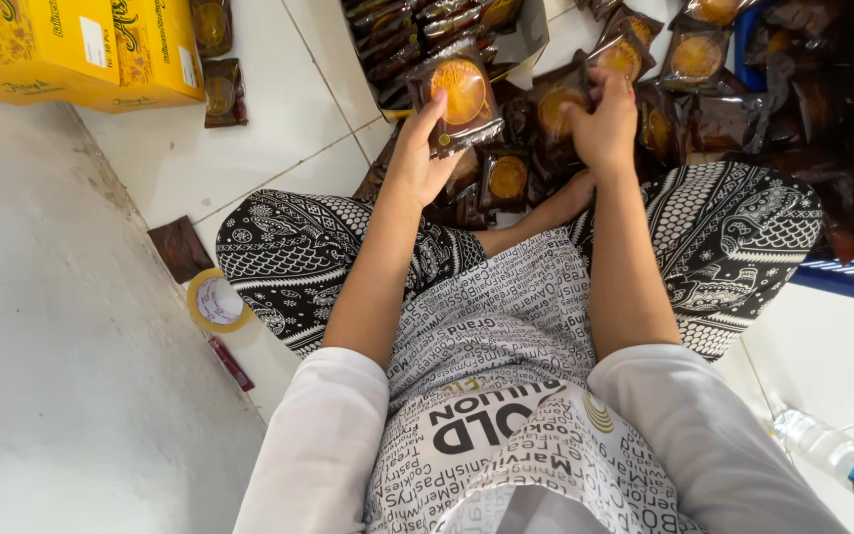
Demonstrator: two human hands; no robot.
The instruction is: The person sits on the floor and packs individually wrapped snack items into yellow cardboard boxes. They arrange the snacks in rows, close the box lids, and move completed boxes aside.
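Brown clear-film packet (464, 96), square, with one round golden cake showing inside: held up by the left hand (417, 158), fingers pinched on its lower left edge, above the pile. Right hand (603, 124) closed on a second packet of the same kind (557, 107); most of it is hidden by the fingers. Pile of like packets (704, 89) covers the white tiled floor (279, 109) ahead of the crossed legs; count uncertain, well over ten, many overlapping. Open carton (516, 30) at top centre, packets stacked on edge inside. Yellow boxes (71, 49), two, top left. Beside them two loose packets (221, 89). One tape roll (216, 301) by the left knee. One clear bottle (837, 460), blue label, lower right.
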